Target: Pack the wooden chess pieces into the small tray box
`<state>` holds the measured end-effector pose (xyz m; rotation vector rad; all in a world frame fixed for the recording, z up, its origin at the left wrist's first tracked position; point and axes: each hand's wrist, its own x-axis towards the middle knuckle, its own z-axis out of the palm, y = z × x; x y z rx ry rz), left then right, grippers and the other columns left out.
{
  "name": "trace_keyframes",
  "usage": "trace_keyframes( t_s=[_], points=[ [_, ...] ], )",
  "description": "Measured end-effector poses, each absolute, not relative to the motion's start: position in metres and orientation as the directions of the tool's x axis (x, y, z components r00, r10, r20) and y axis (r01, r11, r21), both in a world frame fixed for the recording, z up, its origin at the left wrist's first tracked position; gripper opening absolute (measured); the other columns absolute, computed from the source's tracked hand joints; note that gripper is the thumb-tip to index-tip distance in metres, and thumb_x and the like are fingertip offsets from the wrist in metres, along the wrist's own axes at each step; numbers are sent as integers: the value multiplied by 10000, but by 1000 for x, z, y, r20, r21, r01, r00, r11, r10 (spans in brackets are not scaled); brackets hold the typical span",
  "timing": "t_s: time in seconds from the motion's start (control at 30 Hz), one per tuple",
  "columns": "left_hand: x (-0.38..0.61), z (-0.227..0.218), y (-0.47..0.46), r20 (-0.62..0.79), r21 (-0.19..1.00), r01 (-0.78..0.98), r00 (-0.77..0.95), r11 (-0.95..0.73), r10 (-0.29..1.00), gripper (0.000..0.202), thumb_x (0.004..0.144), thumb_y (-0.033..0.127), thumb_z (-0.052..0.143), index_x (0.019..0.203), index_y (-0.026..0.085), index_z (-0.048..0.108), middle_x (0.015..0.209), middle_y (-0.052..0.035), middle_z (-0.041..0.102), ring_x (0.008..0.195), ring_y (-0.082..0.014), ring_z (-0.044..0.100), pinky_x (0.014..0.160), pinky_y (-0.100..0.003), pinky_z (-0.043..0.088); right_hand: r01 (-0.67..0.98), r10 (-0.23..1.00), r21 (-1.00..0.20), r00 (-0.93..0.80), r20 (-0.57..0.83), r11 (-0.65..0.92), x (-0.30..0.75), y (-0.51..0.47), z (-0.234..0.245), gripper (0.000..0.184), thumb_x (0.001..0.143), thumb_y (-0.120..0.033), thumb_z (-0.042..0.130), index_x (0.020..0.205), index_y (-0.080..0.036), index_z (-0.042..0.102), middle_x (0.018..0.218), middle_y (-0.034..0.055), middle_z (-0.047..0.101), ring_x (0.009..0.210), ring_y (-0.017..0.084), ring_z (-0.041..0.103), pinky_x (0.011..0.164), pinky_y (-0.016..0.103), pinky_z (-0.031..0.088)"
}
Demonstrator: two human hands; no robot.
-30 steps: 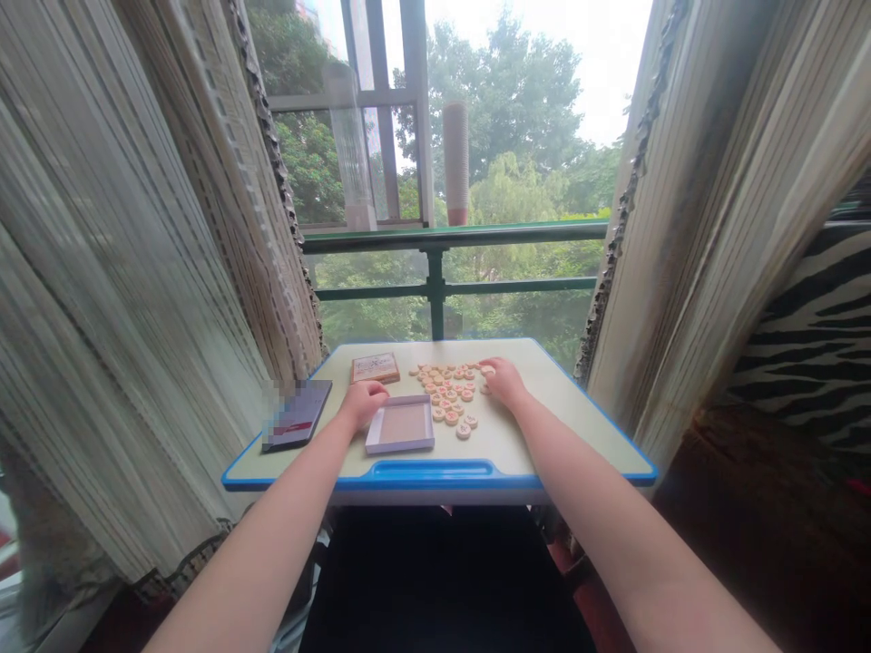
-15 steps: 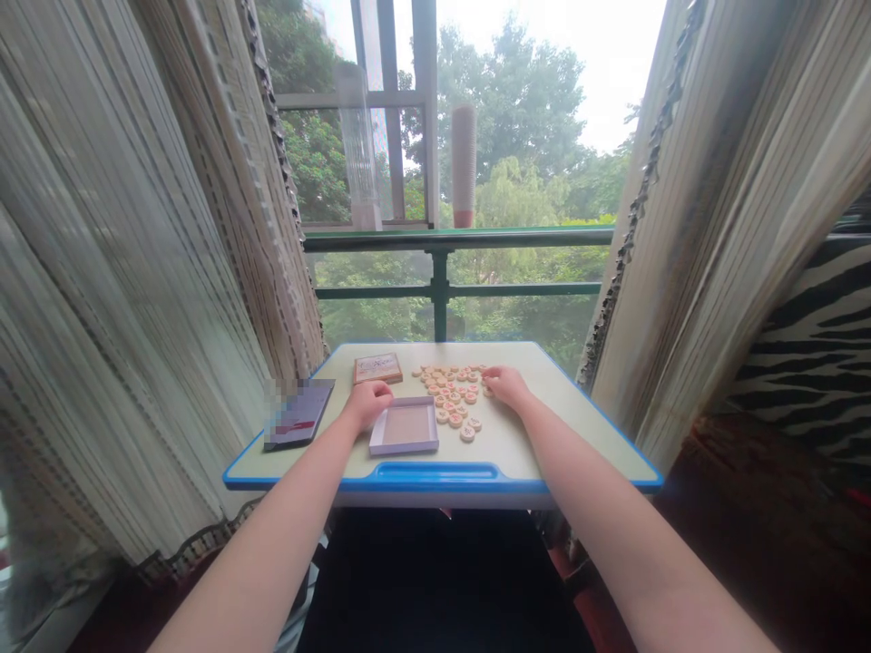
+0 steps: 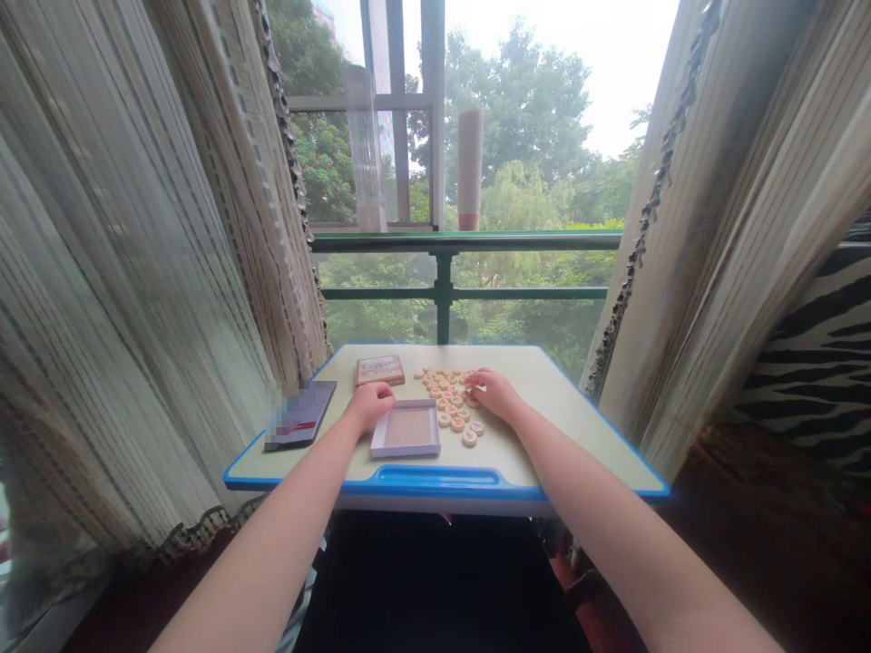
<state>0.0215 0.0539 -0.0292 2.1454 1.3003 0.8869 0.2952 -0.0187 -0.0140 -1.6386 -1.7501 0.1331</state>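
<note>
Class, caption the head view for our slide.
Left hand at a shallow box, right hand at round pieces on a table.

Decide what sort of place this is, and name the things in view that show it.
Probably a window nook or enclosed balcony at home: curtains hang on both sides, a green railing runs across with trees beyond, and a table stands before it.

Your left hand (image 3: 371, 405) and right hand (image 3: 495, 394) are bare, as are your tapering left forearm (image 3: 299, 517) and right forearm (image 3: 578, 485).
</note>
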Motion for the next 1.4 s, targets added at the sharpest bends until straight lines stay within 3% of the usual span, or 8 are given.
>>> trace_keyframes(
  t_s=[0.27, 0.5, 0.67, 0.87, 1.07, 1.27, 1.4],
  points=[
    [21, -31, 56, 291, 677, 583, 350, -450, 891, 134, 601, 222, 486, 618, 163, 606, 647, -21, 637, 661, -168, 570, 624, -265, 415, 875, 927, -473, 92, 365, 99, 302, -23, -9, 313, 698, -84, 505, 905, -222, 695, 1002, 17, 673, 969, 166, 560, 870, 263, 406],
    [22, -28, 53, 278, 676, 592, 347, -439, 896, 141, 605, 224, 481, 620, 164, 608, 651, -22, 644, 671, -170, 572, 639, -268, 416, 903, 944, -429, 157, 289, -19, 303, -24, -7, 131, 677, -200, 575, 710, -212, 701, 844, 27, 698, 953, 224, 525, 846, 308, 385],
    [22, -25, 49, 276, 676, 599, 335, -430, 901, 143, 607, 226, 485, 625, 164, 612, 652, -22, 641, 676, -172, 572, 644, -270, 421, 876, 939, -481, 187, 289, -27, 301, -24, -4, 88, 671, -225, 615, 733, -205, 674, 858, 23, 687, 911, 198, 558, 782, 275, 413],
    [22, -24, 49, 272, 670, 612, 326, -421, 906, 153, 607, 231, 489, 631, 163, 624, 647, -26, 641, 683, -180, 578, 640, -270, 429, 791, 937, -612, 207, 283, 10, 294, -32, 5, 184, 709, -323, 622, 813, -175, 652, 786, 18, 664, 651, 123, 582, 575, 220, 424],
    [21, -25, 50, 261, 666, 622, 323, -412, 909, 158, 611, 235, 485, 651, 167, 622, 686, -30, 653, 719, -185, 587, 678, -276, 433, 770, 969, -612, -30, 246, 179, 286, -35, 3, 80, 652, -236, 660, 712, -189, 686, 793, 10, 672, 788, 154, 588, 728, 260, 436],
    [21, -26, 51, 264, 664, 618, 333, -421, 905, 150, 615, 238, 485, 637, 166, 614, 663, -26, 644, 698, -181, 584, 665, -274, 436, 813, 956, -536, -83, 282, 229, 291, -33, 1, 97, 650, -255, 687, 728, -213, 726, 885, 34, 663, 983, 209, 546, 962, 366, 329],
    [21, -27, 52, 269, 663, 611, 343, -431, 900, 144, 615, 239, 486, 636, 169, 610, 675, -24, 651, 699, -180, 584, 651, -272, 431, 836, 950, -504, -61, 306, 216, 288, -37, 5, 110, 653, -256, 682, 747, -236, 735, 995, 47, 640, 1066, 236, 496, 1008, 398, 260]
  ],
)
